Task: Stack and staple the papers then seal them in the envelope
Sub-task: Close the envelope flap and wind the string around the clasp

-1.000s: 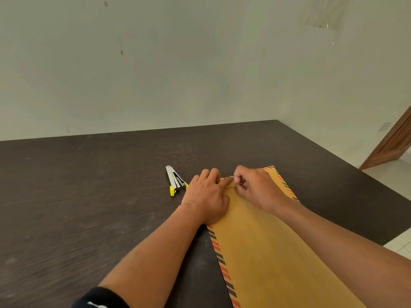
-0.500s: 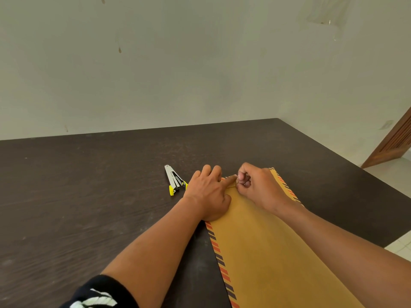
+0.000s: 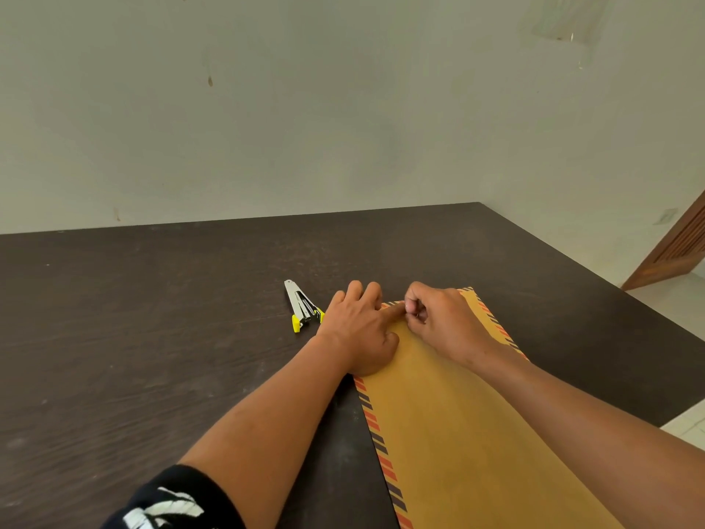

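Dark wood-grain table [image 3: 133, 337] against a plain pale wall [image 3: 343, 108]; wooden door [image 3: 679, 250] cut off at right. Brown envelope [image 3: 457, 433] with orange-and-black striped edges lies flat on the table, its near end out of frame. Papers not visible; can't tell if inside. Left hand [image 3: 362, 330] rests palm-down on the envelope's far left corner, index finger stretched along the top edge, other fingers loosely spread. Right hand [image 3: 446, 322] curled into a loose fist at that same edge, fingertips pinched together; what they pinch is too small to tell. Stapler [image 3: 303, 311], silver with yellow base, lies open just left of the left hand, untouched.
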